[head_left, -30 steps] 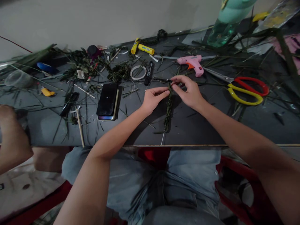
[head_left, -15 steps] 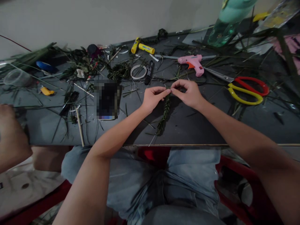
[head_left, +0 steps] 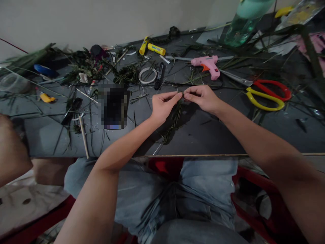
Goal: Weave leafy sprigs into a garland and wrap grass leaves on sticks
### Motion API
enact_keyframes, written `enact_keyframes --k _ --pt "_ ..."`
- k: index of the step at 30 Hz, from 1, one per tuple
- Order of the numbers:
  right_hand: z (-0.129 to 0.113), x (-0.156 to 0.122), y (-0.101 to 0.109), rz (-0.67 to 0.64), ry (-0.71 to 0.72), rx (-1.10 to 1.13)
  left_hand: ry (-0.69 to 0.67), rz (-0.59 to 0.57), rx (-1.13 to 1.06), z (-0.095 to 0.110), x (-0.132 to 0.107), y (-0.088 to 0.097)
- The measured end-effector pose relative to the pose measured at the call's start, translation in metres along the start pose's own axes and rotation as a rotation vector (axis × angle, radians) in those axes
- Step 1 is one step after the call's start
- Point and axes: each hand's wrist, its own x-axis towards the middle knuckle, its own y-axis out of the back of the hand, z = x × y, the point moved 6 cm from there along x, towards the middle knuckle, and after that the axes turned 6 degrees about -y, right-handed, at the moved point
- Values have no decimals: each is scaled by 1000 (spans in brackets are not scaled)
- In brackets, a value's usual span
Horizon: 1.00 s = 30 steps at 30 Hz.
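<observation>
Braided dark-green strip [head_left: 174,122], more aslant than before

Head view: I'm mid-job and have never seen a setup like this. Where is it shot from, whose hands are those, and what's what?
There is no machine here. One camera, worn on a person's head, looks forward and down at their bare hands. The left hand pinches the top of a braided green strip; the right hand meets it there, though its exact grip is too small to tell. On the dark table lie a pink glue gun, scissors, a black marker and leafy scraps. The arm at the left edge is another person's.
</observation>
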Motion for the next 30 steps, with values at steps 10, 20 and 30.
enact_keyframes --k 10,20,30 --pt "9 4 -4 -41 -23 57 84 -121 -94 -12 4 -2" --pt "10 6 -15 -53 -8 101 12 -161 -58 -6 14 5" --pt "13 6 -15 -33 10 132 44 -155 -100 -16 11 2"
